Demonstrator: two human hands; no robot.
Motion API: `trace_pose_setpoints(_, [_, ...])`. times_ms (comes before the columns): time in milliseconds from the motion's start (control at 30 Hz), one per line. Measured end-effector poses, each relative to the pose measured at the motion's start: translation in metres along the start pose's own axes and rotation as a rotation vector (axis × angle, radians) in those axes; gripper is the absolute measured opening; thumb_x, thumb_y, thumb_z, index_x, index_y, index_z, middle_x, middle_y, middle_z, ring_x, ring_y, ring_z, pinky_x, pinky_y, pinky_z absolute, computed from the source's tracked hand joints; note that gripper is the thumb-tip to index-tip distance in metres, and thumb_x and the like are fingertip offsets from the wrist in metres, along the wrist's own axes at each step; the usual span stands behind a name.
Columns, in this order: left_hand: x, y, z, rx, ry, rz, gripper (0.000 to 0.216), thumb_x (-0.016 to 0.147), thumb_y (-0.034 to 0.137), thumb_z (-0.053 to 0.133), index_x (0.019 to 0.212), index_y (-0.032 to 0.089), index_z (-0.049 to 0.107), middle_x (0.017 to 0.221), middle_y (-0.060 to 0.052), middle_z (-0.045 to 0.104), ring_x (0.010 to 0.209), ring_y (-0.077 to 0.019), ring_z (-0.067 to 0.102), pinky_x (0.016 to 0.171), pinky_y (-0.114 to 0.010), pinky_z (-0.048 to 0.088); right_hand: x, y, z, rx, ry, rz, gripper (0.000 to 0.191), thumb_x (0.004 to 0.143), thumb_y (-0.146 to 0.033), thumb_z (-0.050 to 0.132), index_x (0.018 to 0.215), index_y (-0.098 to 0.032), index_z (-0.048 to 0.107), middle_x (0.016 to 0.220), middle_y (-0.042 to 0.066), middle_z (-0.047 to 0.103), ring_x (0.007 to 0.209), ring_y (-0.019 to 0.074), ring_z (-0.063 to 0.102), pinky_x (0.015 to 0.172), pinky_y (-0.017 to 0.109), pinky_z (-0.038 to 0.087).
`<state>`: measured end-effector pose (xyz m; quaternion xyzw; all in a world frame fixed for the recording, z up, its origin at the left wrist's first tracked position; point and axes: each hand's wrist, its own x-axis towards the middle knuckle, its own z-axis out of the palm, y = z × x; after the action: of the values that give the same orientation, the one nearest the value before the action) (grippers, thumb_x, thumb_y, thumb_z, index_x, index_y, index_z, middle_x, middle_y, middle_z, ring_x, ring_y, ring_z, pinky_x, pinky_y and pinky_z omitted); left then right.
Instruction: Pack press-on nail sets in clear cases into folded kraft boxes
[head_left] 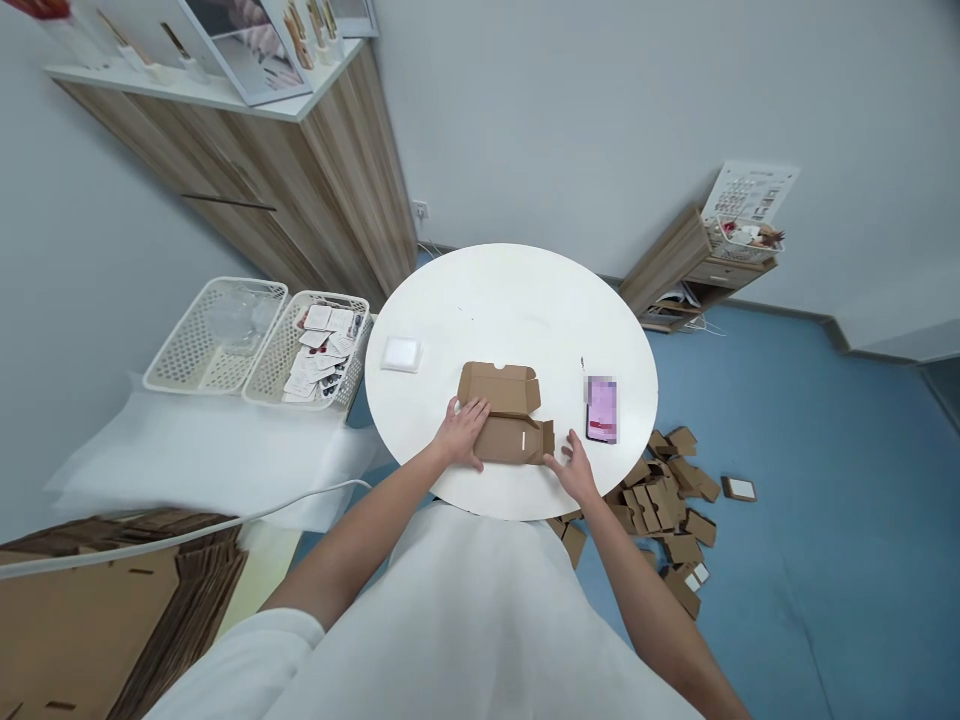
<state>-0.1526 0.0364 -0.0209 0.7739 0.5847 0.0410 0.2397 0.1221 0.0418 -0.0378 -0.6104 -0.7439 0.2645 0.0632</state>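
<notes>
A brown cardboard box, partly folded with its lid raised toward the far side, lies near the front edge of the round white table. My left hand rests on the box's left end, fingers spread over the fold between lid and base. At the other end, my right hand has its fingers apart, with the fingertips by the right end flap; whether they touch it is hard to tell. Right of the box lies a phone with a lit pink screen. A small white packet sits at the table's left.
Two white baskets, one holding many cards, stand left of the table. Flat cardboard sheets are stacked at lower left, with a white cable above. Folded boxes lie piled on the floor at right. Cabinets stand behind.
</notes>
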Motion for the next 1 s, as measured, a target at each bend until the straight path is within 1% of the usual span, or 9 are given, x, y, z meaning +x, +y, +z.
trace_pose_setpoints(67, [0.0, 0.0, 0.002, 0.011, 0.015, 0.006, 0.121, 0.036, 0.049, 0.077, 0.138, 0.017, 0.02, 0.142, -0.017, 0.022, 0.131, -0.0359, 0.014, 0.103, -0.051, -0.009, -0.007, 0.004, 0.009, 0.151, -0.036, 0.045, 0.081, 0.079, -0.047, 0.037, 0.139, -0.014, -0.006, 0.133, 0.018, 0.038, 0.102, 0.0242, 0.056, 0.081, 0.039, 0.045])
trace_pose_setpoints(200, [0.0, -0.001, 0.005, 0.007, 0.023, 0.006, 0.118, 0.037, 0.052, 0.075, 0.137, 0.018, 0.022, 0.142, -0.016, 0.024, 0.131, -0.0372, 0.013, 0.104, -0.051, -0.005, -0.004, -0.01, 0.022, 0.324, 0.002, 0.118, 0.067, 0.079, -0.035, 0.032, 0.139, -0.012, 0.01, 0.123, 0.017, 0.051, 0.085, 0.0211, 0.061, 0.074, 0.038, 0.048])
trace_pose_setpoints(333, [0.0, -0.002, 0.006, -0.016, 0.033, 0.031, 0.12, 0.036, 0.052, 0.076, 0.137, 0.017, 0.022, 0.141, -0.018, 0.025, 0.13, -0.0387, 0.014, 0.104, -0.052, -0.004, -0.002, -0.026, 0.019, 0.351, 0.047, 0.188, 0.056, 0.077, -0.029, 0.025, 0.128, -0.012, 0.039, 0.114, 0.012, 0.058, 0.087, 0.0209, 0.06, 0.075, 0.036, 0.047])
trace_pose_setpoints(400, [0.0, -0.001, 0.006, -0.02, 0.033, 0.039, 0.121, 0.035, 0.052, 0.076, 0.137, 0.017, 0.022, 0.141, -0.018, 0.024, 0.129, -0.0392, 0.015, 0.103, -0.053, -0.005, -0.006, -0.034, 0.014, 0.381, 0.081, 0.209, 0.054, 0.076, -0.029, 0.024, 0.123, -0.014, 0.046, 0.109, 0.01, 0.061, 0.089, 0.0218, 0.059, 0.075, 0.036, 0.047])
trace_pose_setpoints(533, [-0.001, 0.002, 0.006, 0.051, -0.014, 0.027, 0.122, 0.035, 0.058, 0.074, 0.138, 0.017, 0.021, 0.142, -0.017, 0.022, 0.13, -0.0387, 0.011, 0.103, -0.053, -0.008, -0.016, -0.053, 0.008, 0.465, 0.13, 0.209, 0.049, 0.075, -0.03, 0.029, 0.117, -0.016, 0.051, 0.103, 0.008, 0.062, 0.08, 0.0194, 0.058, 0.071, 0.032, 0.046])
trace_pose_setpoints(733, [-0.003, 0.006, 0.007, 0.17, -0.055, 0.018, 0.123, 0.039, 0.067, 0.065, 0.139, 0.013, 0.017, 0.143, -0.015, 0.019, 0.131, -0.0378, 0.006, 0.102, -0.055, -0.005, -0.017, -0.078, 0.013, 0.448, 0.082, 0.283, 0.044, 0.069, -0.029, 0.044, 0.111, -0.019, 0.052, 0.065, -0.002, 0.058, 0.059, 0.0144, 0.051, 0.059, 0.028, 0.042])
trace_pose_setpoints(800, [-0.004, 0.006, 0.007, 0.183, -0.048, 0.022, 0.122, 0.04, 0.068, 0.064, 0.139, 0.013, 0.017, 0.143, -0.015, 0.019, 0.131, -0.0379, 0.006, 0.102, -0.055, -0.005, -0.014, -0.081, 0.013, 0.425, 0.061, 0.279, 0.041, 0.066, -0.031, 0.049, 0.106, -0.02, 0.053, 0.07, -0.001, 0.059, 0.06, 0.0137, 0.051, 0.06, 0.028, 0.042])
trace_pose_setpoints(900, [-0.004, 0.006, 0.008, 0.184, -0.04, 0.023, 0.121, 0.041, 0.068, 0.064, 0.139, 0.014, 0.018, 0.143, -0.016, 0.02, 0.131, -0.0379, 0.007, 0.103, -0.055, -0.004, -0.008, -0.079, 0.013, 0.379, 0.06, 0.267, 0.037, 0.066, -0.037, 0.053, 0.099, -0.02, 0.054, 0.09, 0.003, 0.061, 0.065, 0.0132, 0.052, 0.065, 0.028, 0.042])
trace_pose_setpoints(1000, [-0.003, 0.006, 0.009, 0.181, -0.038, 0.031, 0.122, 0.04, 0.068, 0.064, 0.139, 0.012, 0.018, 0.143, -0.016, 0.02, 0.13, -0.0383, 0.008, 0.102, -0.055, -0.004, -0.001, -0.073, 0.015, 0.371, 0.08, 0.332, 0.039, 0.069, -0.037, 0.052, 0.104, -0.021, 0.048, 0.096, 0.004, 0.061, 0.068, 0.0129, 0.054, 0.065, 0.027, 0.041])
